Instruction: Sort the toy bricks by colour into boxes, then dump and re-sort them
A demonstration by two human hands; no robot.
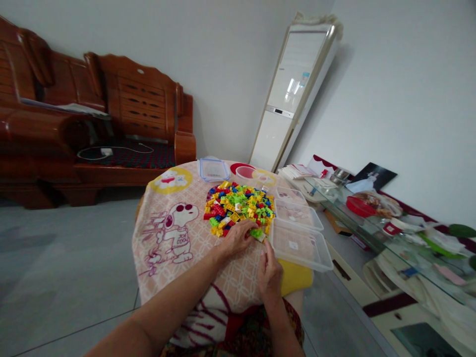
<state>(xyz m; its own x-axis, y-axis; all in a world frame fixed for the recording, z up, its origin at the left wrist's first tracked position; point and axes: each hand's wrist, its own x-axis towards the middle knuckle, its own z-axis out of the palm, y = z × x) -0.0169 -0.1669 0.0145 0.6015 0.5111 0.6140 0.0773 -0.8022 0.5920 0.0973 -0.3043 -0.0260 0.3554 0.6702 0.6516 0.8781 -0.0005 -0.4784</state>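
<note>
A heap of small plastic building blocks [238, 203] in red, yellow, blue, green and white lies on the cloth-covered round table. At the near edge of the heap my left hand [238, 239] is closed, its fingertips curled at a light green building block [256, 232]. My right hand [270, 272] has its fingers bent, with the index fingertip and thumb at a small pale piece [262, 238] beside the green one. Both hands nearly meet there, and the exact grip is too small to make out. Clear plastic boxes [327, 255] stand just right of the heap.
The tablecloth [163, 193] carries a cartoon dog print. At the table's far side are a blue-rimmed clear container [214, 170] and a round pinkish dish [245, 172]. A cluttered glass-topped cabinet [372, 233] runs along the right. A wooden sofa [137, 99] stands back left.
</note>
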